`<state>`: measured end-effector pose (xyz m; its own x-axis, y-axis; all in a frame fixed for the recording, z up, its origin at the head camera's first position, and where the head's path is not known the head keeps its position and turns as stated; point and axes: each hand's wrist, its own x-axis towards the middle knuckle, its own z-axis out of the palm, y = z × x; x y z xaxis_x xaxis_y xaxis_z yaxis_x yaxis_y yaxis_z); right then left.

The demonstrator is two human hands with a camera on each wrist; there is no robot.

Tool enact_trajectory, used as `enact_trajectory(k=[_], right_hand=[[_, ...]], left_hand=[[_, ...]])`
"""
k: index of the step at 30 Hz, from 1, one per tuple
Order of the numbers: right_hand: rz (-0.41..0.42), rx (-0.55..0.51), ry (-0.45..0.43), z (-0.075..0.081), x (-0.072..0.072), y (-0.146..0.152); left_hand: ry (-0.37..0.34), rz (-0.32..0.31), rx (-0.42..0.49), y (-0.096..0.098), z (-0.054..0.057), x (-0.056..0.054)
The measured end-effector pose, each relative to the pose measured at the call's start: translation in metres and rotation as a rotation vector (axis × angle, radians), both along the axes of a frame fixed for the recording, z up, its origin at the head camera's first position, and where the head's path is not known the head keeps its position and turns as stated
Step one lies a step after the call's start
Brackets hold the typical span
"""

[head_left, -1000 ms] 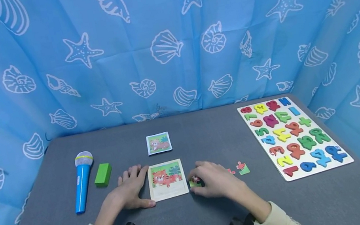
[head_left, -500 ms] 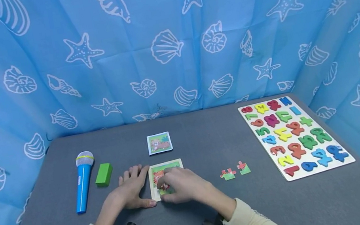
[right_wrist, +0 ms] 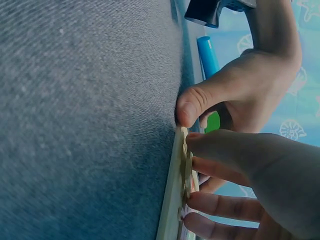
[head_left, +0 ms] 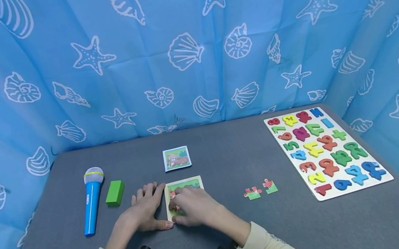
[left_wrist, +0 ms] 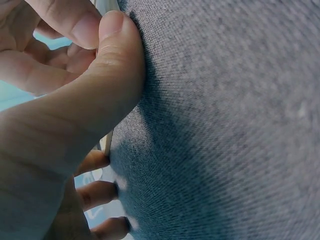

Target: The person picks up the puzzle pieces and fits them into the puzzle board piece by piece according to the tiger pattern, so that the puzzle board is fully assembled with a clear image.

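A square jigsaw tray (head_left: 201, 183) with a pale rim and a red tiger picture lies flat on the dark cloth. My left hand (head_left: 145, 210) rests at its left side, fingers spread, with index finger and thumb touching the rim near the corners. Above the tray's lower left part, my right hand (head_left: 195, 206) pinches a puzzle piece (right_wrist: 189, 172) between thumb and fingers. In the right wrist view the piece sits at the tray's surface, slightly tilted; its picture is mostly hidden by my hand. Two loose puzzle pieces, one (head_left: 252, 193) beside another (head_left: 269, 185), lie to the right.
A small square picture card (head_left: 176, 158) lies behind the tray. To the left are a blue toy microphone (head_left: 93, 201) and a green block (head_left: 115, 193). A white board of colourful numbers and symbols (head_left: 328, 150) lies at the right. A blue curtain (head_left: 191, 77) hangs behind the table.
My right hand has carried a puzzle piece left from beside the tray onto its lower part, then shifted slightly further left. My left hand has stayed at the rim.
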<state>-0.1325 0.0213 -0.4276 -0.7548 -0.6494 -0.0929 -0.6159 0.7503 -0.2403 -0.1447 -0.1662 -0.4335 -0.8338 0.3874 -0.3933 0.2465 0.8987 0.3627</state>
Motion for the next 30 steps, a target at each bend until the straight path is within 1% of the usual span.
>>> enact_trajectory(k=[4,11,19,25,30], right_hand=[[-0.005,0.007,0.026,-0.0005,0.0010,-0.0002],[-0.028,-0.009,0.037,-0.0005,0.0014,0.0009],[-0.060,0.007,0.141,-0.0028,0.0042,-0.0033],[-0.089,0.020,0.130,-0.0030,0.0046,-0.0037],[-0.109,0.005,0.120,-0.0018,0.0043,-0.0022]], left_hand=[[0.002,-0.003,0.000,-0.0004,0.0000,0.0005],[0.003,0.002,-0.009,-0.0002,0.0014,0.0017],[0.004,0.002,-0.003,0.0002,0.0015,0.0017],[0.009,0.000,-0.004,-0.0001,0.0001,0.0018],[0.010,0.000,0.001,0.0004,0.0019,0.0025]])
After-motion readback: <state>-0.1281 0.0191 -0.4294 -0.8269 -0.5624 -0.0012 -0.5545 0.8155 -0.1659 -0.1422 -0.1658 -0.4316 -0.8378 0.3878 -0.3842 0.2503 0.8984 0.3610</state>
